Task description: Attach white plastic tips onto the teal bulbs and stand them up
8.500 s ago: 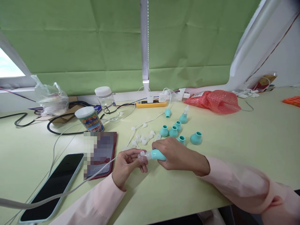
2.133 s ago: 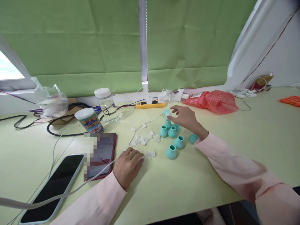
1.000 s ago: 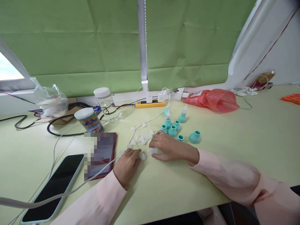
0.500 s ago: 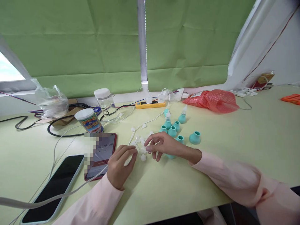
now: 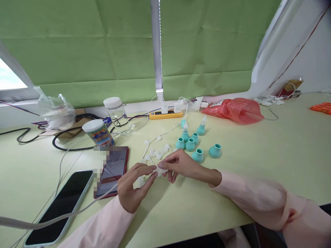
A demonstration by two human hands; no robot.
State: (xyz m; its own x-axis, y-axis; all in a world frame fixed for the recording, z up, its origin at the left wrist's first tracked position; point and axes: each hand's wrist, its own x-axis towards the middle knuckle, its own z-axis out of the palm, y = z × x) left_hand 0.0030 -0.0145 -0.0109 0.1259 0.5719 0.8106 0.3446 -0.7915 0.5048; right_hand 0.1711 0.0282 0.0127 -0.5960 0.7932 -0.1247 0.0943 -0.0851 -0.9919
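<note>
Both hands pinch a small clear part at frame centre; step looks like fitting small pieces together.
Left hand (image 5: 137, 186): thumb and index tips close at the part's near-left end. Right hand (image 5: 180, 164): thumb and index pinching its other end, lower fingers curled. Clear part (image 5: 160, 171) held low over the counter (image 5: 219, 196); one piece or two, can't tell. Next move seems to call for a firm fingertip grip and the ends lined up. Just above: loose white pieces (image 5: 159, 156). Right of centre: open teal bulbs (image 5: 190, 146), two more with nozzles (image 5: 203, 120). Left of frame: red phone (image 5: 113, 170), black phone (image 5: 62, 203).
</note>
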